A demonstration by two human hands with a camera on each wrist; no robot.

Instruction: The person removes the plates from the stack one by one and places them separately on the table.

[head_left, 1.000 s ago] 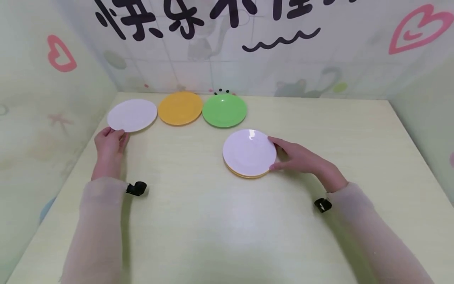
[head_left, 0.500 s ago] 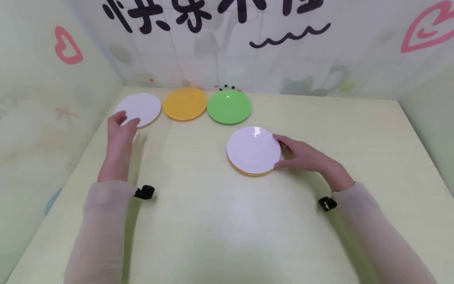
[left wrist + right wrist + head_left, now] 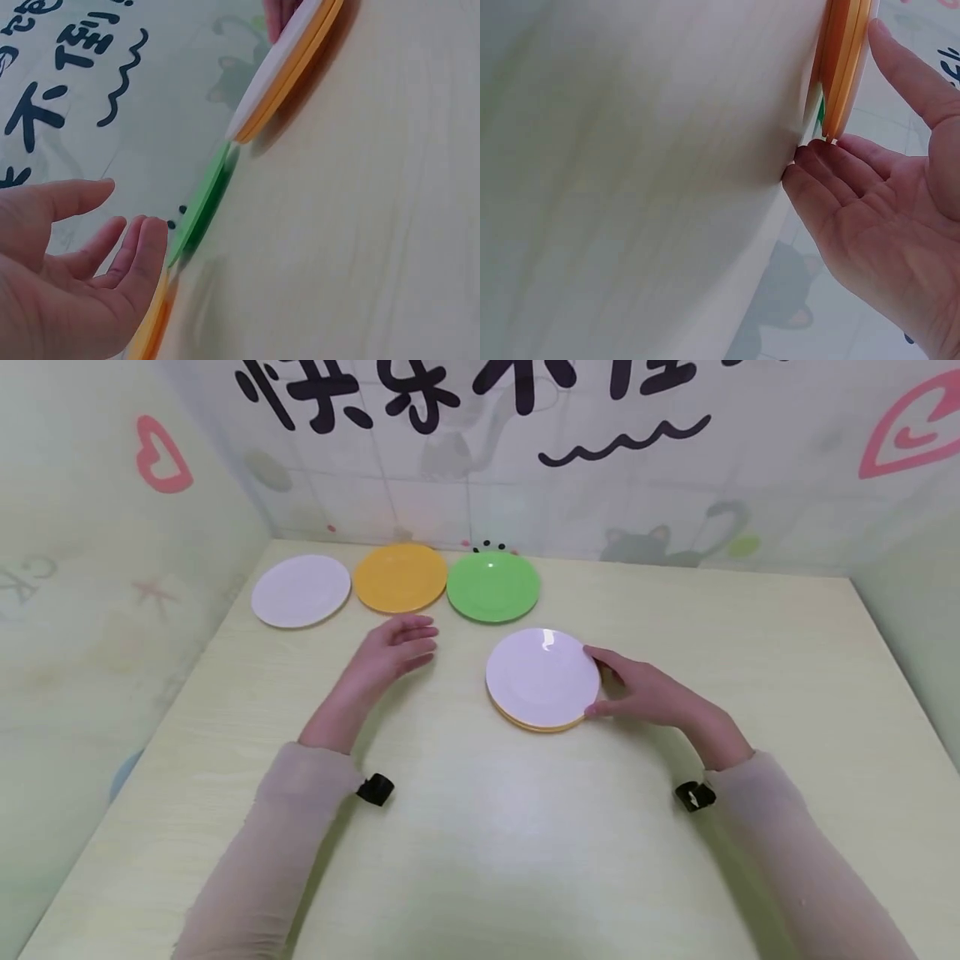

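Bare and empty, my left hand (image 3: 392, 652) hovers over the table just in front of the orange plate (image 3: 401, 578); its fingers are loosely bent and the thumb stands apart in the left wrist view. My right hand (image 3: 643, 693) holds the right edge of a small stack of plates, thumb at the near side and fingers at the far side. A white plate (image 3: 542, 677) tops that stack, and orange plates (image 3: 844, 71) show under it in the right wrist view. A green plate (image 3: 492, 587) lies behind the stack.
Another white plate (image 3: 302, 592) lies at the far left, in a row with the orange and green ones along the back of the pale wooden table (image 3: 480, 843). A printed wall (image 3: 420, 502) rises behind, and side walls close in the table left and right.
My left hand has let go of the far-left white plate's rim and moved right, to in front of the orange plate. The right hand stays at the stack.
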